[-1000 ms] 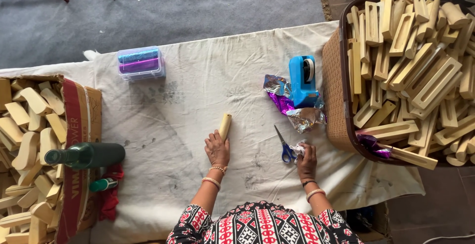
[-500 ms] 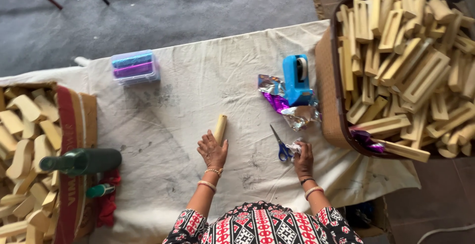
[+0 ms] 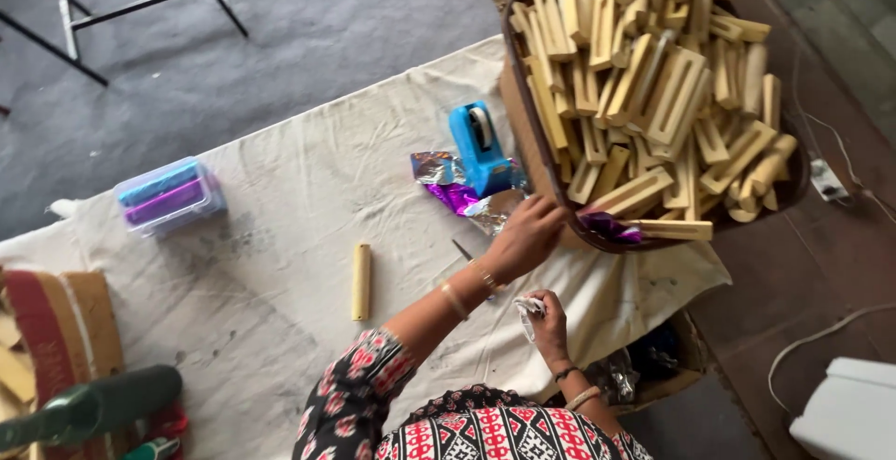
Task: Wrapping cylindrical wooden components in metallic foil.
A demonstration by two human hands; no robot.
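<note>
While left hand [image 3: 527, 236] stretches across body to basket [image 3: 523, 115] rim, fingers spread loose, grip holding nothing, touching foil scraps [image 3: 467, 201] beside blue tape dispenser [image 3: 478, 147]. Right hand [image 3: 549, 325] closed on small white scrap [image 3: 528, 307], kept near counter [image 3: 280, 264] edge. Lone wooden stick [image 3: 360, 281] lies apart on cloth, likely set aside. Wooden pieces [image 3: 653, 77] heaped in basket within reach.

Black-red-white patterned sleeves, gold bangles, dark bracelet
</note>
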